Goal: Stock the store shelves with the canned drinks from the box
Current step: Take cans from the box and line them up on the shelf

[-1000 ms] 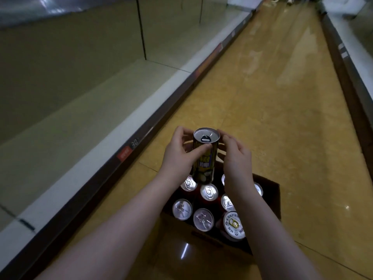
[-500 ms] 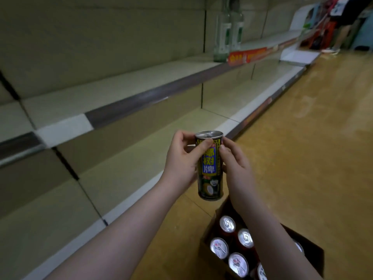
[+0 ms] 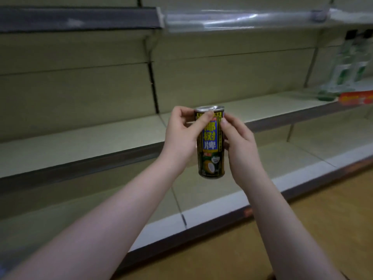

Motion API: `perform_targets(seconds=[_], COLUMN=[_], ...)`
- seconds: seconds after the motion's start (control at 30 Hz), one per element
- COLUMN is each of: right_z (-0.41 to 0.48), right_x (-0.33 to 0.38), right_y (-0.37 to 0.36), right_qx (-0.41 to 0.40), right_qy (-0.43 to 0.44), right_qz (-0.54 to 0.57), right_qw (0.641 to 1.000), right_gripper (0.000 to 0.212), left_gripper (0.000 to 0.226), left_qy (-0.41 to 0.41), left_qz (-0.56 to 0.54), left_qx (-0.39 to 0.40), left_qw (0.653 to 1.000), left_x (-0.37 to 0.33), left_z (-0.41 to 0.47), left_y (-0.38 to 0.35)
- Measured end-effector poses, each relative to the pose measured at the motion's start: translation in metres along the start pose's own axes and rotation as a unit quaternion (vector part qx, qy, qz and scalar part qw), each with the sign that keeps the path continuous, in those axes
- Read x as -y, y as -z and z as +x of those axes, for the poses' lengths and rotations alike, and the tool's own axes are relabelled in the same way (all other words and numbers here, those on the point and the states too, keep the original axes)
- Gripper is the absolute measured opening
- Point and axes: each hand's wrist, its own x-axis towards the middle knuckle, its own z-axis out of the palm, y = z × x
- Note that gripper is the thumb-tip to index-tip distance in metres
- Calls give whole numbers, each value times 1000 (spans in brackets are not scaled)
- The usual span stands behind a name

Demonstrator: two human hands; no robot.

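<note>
A tall dark can [image 3: 211,156] with a blue and yellow label and a coconut picture hangs upright in the air in front of the shelves. My left hand [image 3: 181,138] grips its upper part from the left, thumb across the label. My right hand [image 3: 240,146] holds it from the right with the fingers curled behind it. The can is level with the front edge of the middle shelf [image 3: 121,136], a beige board with a dark front strip. The box of cans is out of view.
A lower shelf [image 3: 212,199] with a white front edge runs just above the wooden floor [image 3: 302,229]. An upper shelf rail [image 3: 80,19] crosses the top. Green bottles [image 3: 349,71] and an orange price tag [image 3: 355,99] sit at the far right of the middle shelf.
Both hands have lifted the can out of the box and up to shelf height. My view has swung from the floor and box to the shelves, and the box has left the frame.
</note>
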Motion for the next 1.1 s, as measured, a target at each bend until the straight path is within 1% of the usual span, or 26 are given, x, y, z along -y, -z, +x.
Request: perform_targets(seconds=[0.2, 0.23, 0.33, 0.47, 0.67, 0.77, 0.87, 0.93, 1.03, 1.1], right_z=[-1, -3, -7, -21, -43, -51, -58, -62, -65, -66], right_x=[-11, -15, -26, -51, -85, -99, -115, -125, -141, -152], right_y=[-96, -121, -167, -250, -353, -397, -440, -466, -502, -523], right_qx=[92, 113, 157, 225, 265, 291, 334, 349, 342, 336], right_qy=[-17, -24, -30, -58, -83, -73, -54, -48, -53, -53], right_qz=[16, 19, 12, 20, 48, 45, 34, 25, 16, 3], right_qw=[995, 993, 987, 972, 960, 953, 940, 936, 938, 940], right_gripper=[17, 17, 18, 20, 20, 19, 22, 24, 30, 30], left_gripper=[21, 21, 21, 21, 22, 21, 17, 15, 19, 30], left_qy=[-31, -40, -41, -40, -50, -56, -65, -64, -57, -41], left_qz=[19, 30, 56, 68, 78, 94, 105, 108, 152, 222], left_qx=[-79, -97, -130, -181, -237, -257, -270, -275, -289, -304], left_qw=[996, 994, 989, 980, 967, 960, 955, 953, 943, 926], left_x=[-41, -48, -59, -78, -97, -105, -113, -116, -115, -113], left_z=[1, 2, -1, -9, -18, -21, -22, -24, -24, -21], left_y=[90, 115, 164, 250, 352, 397, 444, 470, 510, 535])
